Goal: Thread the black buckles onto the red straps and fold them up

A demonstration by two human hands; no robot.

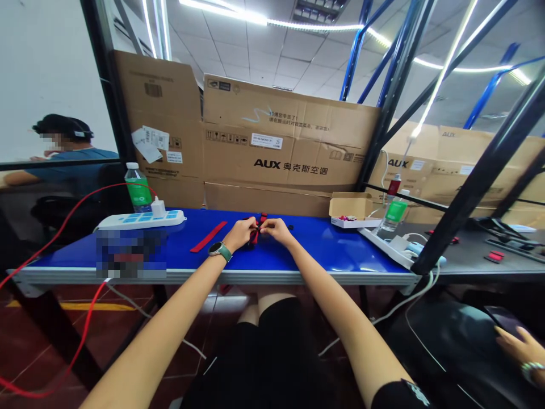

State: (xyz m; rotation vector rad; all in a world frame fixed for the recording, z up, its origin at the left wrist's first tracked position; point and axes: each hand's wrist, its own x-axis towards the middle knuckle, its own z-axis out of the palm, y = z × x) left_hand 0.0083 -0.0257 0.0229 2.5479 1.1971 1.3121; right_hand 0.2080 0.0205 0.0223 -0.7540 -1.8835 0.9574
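My left hand (242, 233), with a watch (220, 250) on its wrist, is closed in a pinch on a red-and-black strap (254, 237) over the blue tabletop (340, 247). From the other side my right hand (276, 229) pinches the same strap, fingertips close to those of the left. Fingers cover much of the strap, so its exact shape is hard to make out. Part of it shows beyond the hands. A flat red strip (208, 237) lies on the table left of my left hand. One small black piece (290, 227) lies just beyond my right hand.
Left on the table are a white power strip (140, 220) and a green-labelled bottle (138, 190). At right stand an open small box (353, 220), another bottle (395, 211) and a second power strip (389, 250). Cardboard (281, 147) walls the back. A co-worker's hand (522, 343) holds a phone.
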